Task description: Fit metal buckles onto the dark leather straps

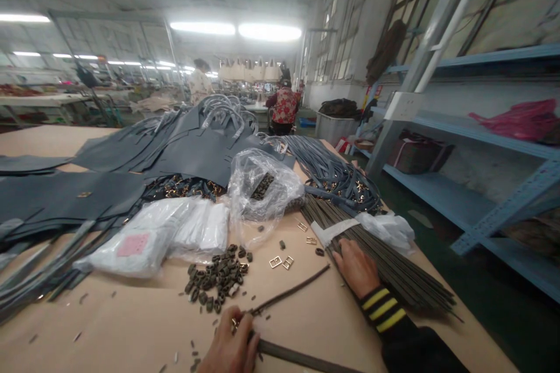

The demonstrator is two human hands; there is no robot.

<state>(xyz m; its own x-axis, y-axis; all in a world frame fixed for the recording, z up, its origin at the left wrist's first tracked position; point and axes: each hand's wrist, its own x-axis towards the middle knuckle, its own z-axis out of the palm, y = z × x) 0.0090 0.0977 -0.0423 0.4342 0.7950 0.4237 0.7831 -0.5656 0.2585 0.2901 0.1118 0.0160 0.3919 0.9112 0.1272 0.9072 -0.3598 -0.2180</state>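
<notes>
Your left hand (pixel 234 342) is nearly closed, thumb and fingers pinching a dark strap (pixel 301 356) with a small gold buckle (pixel 236 322) at the fingertips, on the side of the bench (pixel 131 326) nearest you. A thin length points from your fingers toward the right edge; a broader one runs from under your palm toward the near edge. Your right hand (pixel 356 268) lies palm down, fingers slightly bent, on the bundle of dark straps (pixel 402 277) along the right edge, just on your side of its pale band (pixel 332 233); whether it grips any, I cannot tell.

The strap looks light, flexible but fairly springy, and hardly fragile. Pinch it flat close to the buckle, whose metal is probably smooth and slippery. Bundled straps may slide over one another, so take one near the band. Loose buckles (pixel 275 262) and a heap of loops (pixel 216 277) lie beyond your left hand, farther from the near edge
</notes>
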